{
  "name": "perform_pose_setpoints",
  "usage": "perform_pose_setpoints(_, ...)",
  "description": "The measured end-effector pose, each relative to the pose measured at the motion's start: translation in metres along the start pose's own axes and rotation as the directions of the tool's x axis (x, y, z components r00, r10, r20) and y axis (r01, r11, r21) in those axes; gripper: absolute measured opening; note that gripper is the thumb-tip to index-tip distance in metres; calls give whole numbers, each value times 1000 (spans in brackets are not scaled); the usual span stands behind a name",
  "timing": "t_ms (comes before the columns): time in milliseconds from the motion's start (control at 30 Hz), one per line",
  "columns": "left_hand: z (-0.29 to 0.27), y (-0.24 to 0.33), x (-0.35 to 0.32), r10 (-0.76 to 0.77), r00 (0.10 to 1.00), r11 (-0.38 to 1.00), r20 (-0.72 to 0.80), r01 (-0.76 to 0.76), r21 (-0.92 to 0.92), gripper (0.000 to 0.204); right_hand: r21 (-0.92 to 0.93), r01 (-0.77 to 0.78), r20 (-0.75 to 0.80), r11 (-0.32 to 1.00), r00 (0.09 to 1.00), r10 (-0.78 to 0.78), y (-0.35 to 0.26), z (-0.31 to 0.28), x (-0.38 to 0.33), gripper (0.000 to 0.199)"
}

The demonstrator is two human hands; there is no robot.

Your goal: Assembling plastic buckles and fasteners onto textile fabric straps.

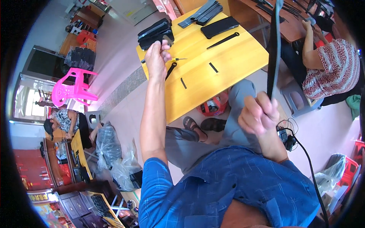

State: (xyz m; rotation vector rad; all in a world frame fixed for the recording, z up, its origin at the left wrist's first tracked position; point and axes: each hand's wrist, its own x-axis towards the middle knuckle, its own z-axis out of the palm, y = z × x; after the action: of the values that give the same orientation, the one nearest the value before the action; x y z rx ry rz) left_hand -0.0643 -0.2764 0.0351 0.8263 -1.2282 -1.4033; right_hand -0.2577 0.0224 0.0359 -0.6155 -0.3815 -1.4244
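My right hand (260,114) is closed on a long black strap (274,57), which rises past the table's right side to the top of the view. My left hand (157,57) is raised over the table's left end, fingers pinched around a small dark piece (167,40) whose kind I cannot make out. Just beyond it lies a bundle of black straps (155,33). Beside the left wrist are a thin tool with a yellow part (176,59) and a short black strap (171,71). Two small black strips (213,67) lie on the yellow table (201,91).
A black stack (219,26), a looped strap (224,40) and grey strips (201,13) occupy the table's far side. A co-worker in a patterned top (330,68) sits at right; another person (64,121) sits far left. A pink chair (72,87) stands at left.
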Motion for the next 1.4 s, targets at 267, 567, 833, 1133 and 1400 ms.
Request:
perform_pose_setpoints(267, 17, -97, 46, -380, 903, 919, -198, 393, 29, 30, 484, -230, 336, 844, 940, 64, -4, 89, 33, 27)
perform_pose_setpoints(567, 45, -155, 25, -648, 742, 761, -172, 640, -106, 33, 667, -257, 339, 699, 941, 22, -6, 94, 34, 21)
perform_pose_setpoints(833, 51, -166, 38, -723, 684, 688, -95, 701, -186, 45, 614, -432, 520, 660, 851, 73, -11, 76, 39, 21)
perform_pose_setpoints(1133, 25, -109, -44, -484, 869, 867, 99, 492, -77, 24, 93, 48, 133, 995, 989, -60, 8, 37, 10, 50)
perform_pose_setpoints(1400, 42, 15, -194, 29, 988, 895, 151, -93, 436, 9, -568, -615, -719, 547, 694, 36, 34, -54, -28, 28)
